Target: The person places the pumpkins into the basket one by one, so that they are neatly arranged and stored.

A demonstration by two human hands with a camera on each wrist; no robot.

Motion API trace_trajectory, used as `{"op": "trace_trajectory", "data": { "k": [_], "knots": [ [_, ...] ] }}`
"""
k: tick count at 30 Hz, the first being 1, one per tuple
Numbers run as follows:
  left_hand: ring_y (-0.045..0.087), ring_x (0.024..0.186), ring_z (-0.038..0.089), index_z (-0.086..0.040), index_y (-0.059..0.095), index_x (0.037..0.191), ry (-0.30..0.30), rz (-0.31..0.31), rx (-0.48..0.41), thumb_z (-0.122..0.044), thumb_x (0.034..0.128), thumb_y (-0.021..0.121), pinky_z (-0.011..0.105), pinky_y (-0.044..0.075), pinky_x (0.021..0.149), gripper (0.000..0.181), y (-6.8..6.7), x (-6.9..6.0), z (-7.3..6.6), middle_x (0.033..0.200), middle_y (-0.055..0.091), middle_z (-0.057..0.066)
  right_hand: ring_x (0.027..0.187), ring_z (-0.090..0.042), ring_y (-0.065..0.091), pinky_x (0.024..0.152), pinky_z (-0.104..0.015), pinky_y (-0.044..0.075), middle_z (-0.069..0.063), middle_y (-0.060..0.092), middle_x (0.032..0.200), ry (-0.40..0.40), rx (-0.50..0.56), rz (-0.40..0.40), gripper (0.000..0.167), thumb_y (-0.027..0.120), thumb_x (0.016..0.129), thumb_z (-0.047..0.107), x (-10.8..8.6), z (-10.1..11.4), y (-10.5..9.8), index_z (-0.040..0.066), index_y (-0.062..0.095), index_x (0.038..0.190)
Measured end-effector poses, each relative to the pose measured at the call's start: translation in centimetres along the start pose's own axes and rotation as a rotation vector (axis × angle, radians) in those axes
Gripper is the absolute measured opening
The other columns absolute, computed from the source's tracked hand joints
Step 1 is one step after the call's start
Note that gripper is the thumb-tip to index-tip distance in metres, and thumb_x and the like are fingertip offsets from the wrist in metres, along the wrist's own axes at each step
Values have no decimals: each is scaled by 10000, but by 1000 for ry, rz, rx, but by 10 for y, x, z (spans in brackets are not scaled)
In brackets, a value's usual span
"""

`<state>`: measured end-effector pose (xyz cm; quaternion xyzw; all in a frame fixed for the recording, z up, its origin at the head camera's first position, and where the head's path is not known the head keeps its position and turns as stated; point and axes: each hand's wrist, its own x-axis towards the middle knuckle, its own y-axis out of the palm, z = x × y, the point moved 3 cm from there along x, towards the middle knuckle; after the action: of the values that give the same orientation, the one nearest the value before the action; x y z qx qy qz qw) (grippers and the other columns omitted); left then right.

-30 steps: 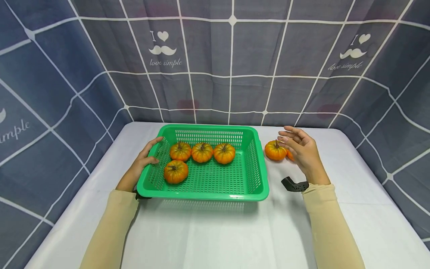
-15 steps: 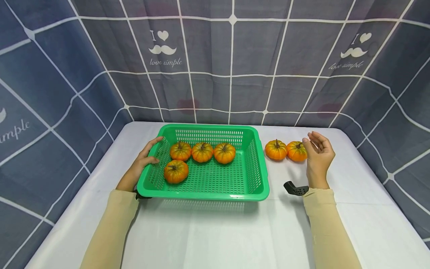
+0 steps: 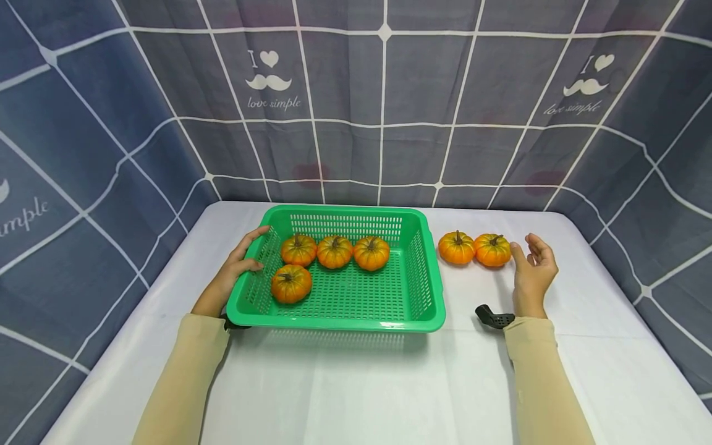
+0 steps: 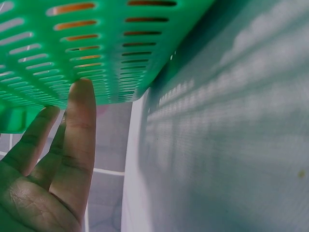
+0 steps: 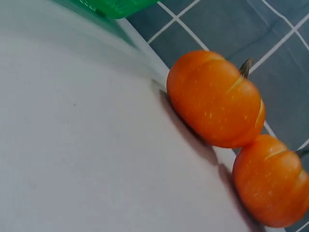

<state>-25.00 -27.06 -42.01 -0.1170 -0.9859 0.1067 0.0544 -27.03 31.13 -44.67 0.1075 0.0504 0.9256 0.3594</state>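
A green basket point(image 3: 345, 324) holds several small orange pumpkins: three in a row point(image 3: 335, 252) along the back and one point(image 3: 292, 284) at front left. My left hand point(image 3: 230, 272) holds the basket's left side, thumb over the rim; in the left wrist view the hand's fingers point(image 4: 79, 140) lie against the slotted outer wall point(image 4: 111, 53). Two more pumpkins point(image 3: 457, 248) point(image 3: 492, 250) touch each other on the table right of the basket. Just right of the outer one, my right hand point(image 3: 534, 275) is loosely bent and holds nothing. The right wrist view shows both pumpkins point(image 5: 215, 99) point(image 5: 270, 181), but no hand.
A white cloth point(image 3: 345, 389) covers the table. Dark grey-blue curtains with white grid lines point(image 3: 345, 154) stand behind it and at both sides. A black wrist strap piece point(image 3: 494, 317) sits at my right wrist.
My right hand has moved right and a little toward me from above the two loose pumpkins, leaving both uncovered. My left hand and the basket have stayed in place.
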Motion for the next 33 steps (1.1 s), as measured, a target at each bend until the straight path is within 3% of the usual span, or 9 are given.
{"op": "trace_trajectory", "data": {
  "k": [2, 5, 9, 12, 15, 17, 21, 26, 33],
  "knots": [
    [233, 1567, 403, -169, 275, 1726, 0, 0, 10, -10, 919, 489, 378, 407, 1040, 850, 0, 0, 0, 1808, 100, 95, 1298, -134, 502, 1241, -325, 308, 104, 640, 1216, 33, -4, 10, 411, 756, 975, 18, 0, -5, -2, 64, 685, 1377],
    [195, 1587, 381, -159, 280, 1724, 1, -4, 29, -12, 917, 494, 342, 392, 1038, 847, 0, 0, 0, 1810, 92, 94, 1334, -170, 491, 1237, -311, 311, 27, 641, 1313, 73, -42, 37, 431, 741, 990, 44, 0, -12, -5, 67, 661, 1413],
    [277, 1535, 397, -175, 276, 1727, -10, 2, -9, 0, 923, 485, 310, 454, 1004, 849, 1, 1, 0, 1793, 139, 146, 1413, -233, 450, 1236, -295, 303, -126, 565, 1505, 102, -107, 87, 545, 716, 1009, 71, 0, -18, -6, -4, 561, 1527],
    [213, 1582, 413, -160, 270, 1728, -3, -2, 17, -14, 906, 499, 469, 394, 1070, 865, 1, 1, -1, 1796, 138, 143, 1475, -261, 415, 1247, -291, 295, -183, 484, 1610, 111, -155, 128, 618, 701, 1024, 86, 0, -21, -6, -27, 481, 1590],
    [48, 1642, 391, -118, 266, 1723, 13, -13, 82, -37, 880, 524, 623, 255, 1126, 885, 0, 1, -2, 1812, 90, 105, 1509, -289, 394, 1252, -289, 296, -195, 445, 1648, 113, -210, 165, 651, 700, 1032, 104, 0, -23, -6, -13, 445, 1619],
    [49, 1641, 400, -122, 262, 1724, 3, -12, 75, -42, 878, 526, 673, 210, 1157, 890, 0, 1, -2, 1812, 90, 99, 1532, -310, 381, 1260, -299, 288, -201, 428, 1661, 108, -257, 194, 673, 700, 1036, 108, -1, -24, -5, -5, 418, 1636],
    [198, 1584, 395, -156, 258, 1728, -29, -6, 59, -43, 891, 511, 527, 315, 1164, 882, -1, 0, -1, 1808, 107, 97, 1590, -342, 318, 1291, -361, 240, -220, 362, 1703, 94, -352, 278, 764, 725, 1021, 103, -2, -26, -4, 3, 341, 1674],
    [384, 1416, 281, -195, 266, 1729, -43, 3, 25, -32, 904, 494, 239, 458, 981, 872, -1, -1, 0, 1800, 133, 103, 1608, -402, 267, 1303, -468, 205, -256, 297, 1729, 41, -463, 367, 874, 765, 987, 99, -4, -27, -3, -12, 264, 1695],
    [520, 1235, 166, -206, 269, 1726, -41, 15, -29, -24, 913, 477, 241, 535, 895, 859, 0, -3, 0, 1764, 186, 182, 1574, -459, 318, 1291, -510, 231, -306, 330, 1697, 0, -530, 375, 868, 765, 987, 109, -4, -26, -3, -65, 266, 1676]
  ]
}}
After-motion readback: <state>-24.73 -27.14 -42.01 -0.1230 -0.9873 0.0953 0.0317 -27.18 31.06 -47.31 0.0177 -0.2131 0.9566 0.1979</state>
